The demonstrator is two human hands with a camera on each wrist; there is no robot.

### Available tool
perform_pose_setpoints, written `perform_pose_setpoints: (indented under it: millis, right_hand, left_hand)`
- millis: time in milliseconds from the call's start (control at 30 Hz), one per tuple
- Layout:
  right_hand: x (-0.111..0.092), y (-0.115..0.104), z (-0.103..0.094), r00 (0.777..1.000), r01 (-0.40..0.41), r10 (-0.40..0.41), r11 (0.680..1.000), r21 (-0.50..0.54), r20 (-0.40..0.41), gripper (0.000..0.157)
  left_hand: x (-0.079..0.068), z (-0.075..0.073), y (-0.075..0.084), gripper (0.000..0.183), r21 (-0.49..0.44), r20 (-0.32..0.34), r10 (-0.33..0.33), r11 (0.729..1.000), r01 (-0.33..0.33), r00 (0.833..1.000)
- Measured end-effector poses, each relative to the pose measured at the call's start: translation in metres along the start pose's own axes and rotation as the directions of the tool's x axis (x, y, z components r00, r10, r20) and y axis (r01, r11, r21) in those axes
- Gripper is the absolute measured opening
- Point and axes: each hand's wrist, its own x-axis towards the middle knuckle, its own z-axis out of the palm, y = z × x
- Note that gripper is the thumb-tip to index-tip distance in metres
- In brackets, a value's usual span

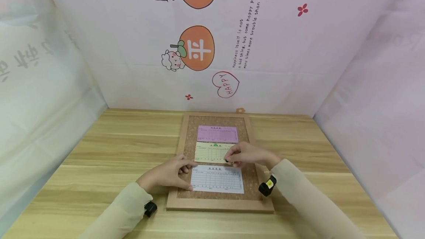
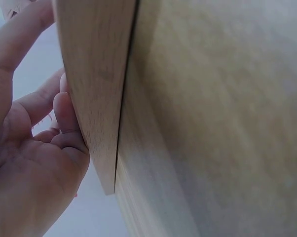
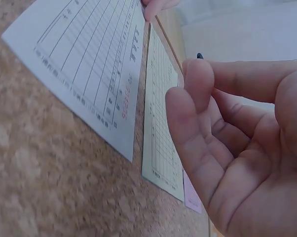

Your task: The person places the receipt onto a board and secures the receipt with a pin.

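On the cork board [image 1: 252, 187] lie three printed slips, one above another: a pink slip [image 1: 217, 134], a yellow slip [image 1: 206, 152] and a white slip [image 1: 217, 180]. A green push pin [image 1: 216, 144] shows at the yellow slip's top edge. My right hand [image 1: 247, 154] pinches a small black push pin [image 1: 227, 160] between thumb and fingertip over the yellow slip's right part. Most of that pin is hidden by the fingers. My left hand [image 1: 172, 172] rests over the board's left frame, thumb and forefinger spread, touching the white slip's left corners.
The board's wooden frame [image 1: 219, 205] lies on a wood-grain table [image 1: 132, 150]. Printed cloth [image 1: 132, 40] hangs behind and along both sides. A black wrist camera [image 1: 267, 186] sits above the frame's right edge, another black camera [image 1: 150, 208] at the left wrist.
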Motion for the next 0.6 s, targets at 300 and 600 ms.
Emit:
perform_pose_setpoints:
  millis: [300,600]
  right_hand:
    - [0.015,0.004,0.009,0.999,-0.039,0.038,0.997,0.060,0.019,0.020]
    - [0.026,0.005,0.021,0.999,-0.042,0.041,0.998,0.039,0.026,0.016]
  left_hand:
    - [0.001,0.000,0.000,0.074,-0.001,-0.002,0.008,1.000,-0.008,1.000]
    - [0.000,-0.001,0.002,0.074,-0.002,-0.001,-0.007,1.000,0.007,1.000]
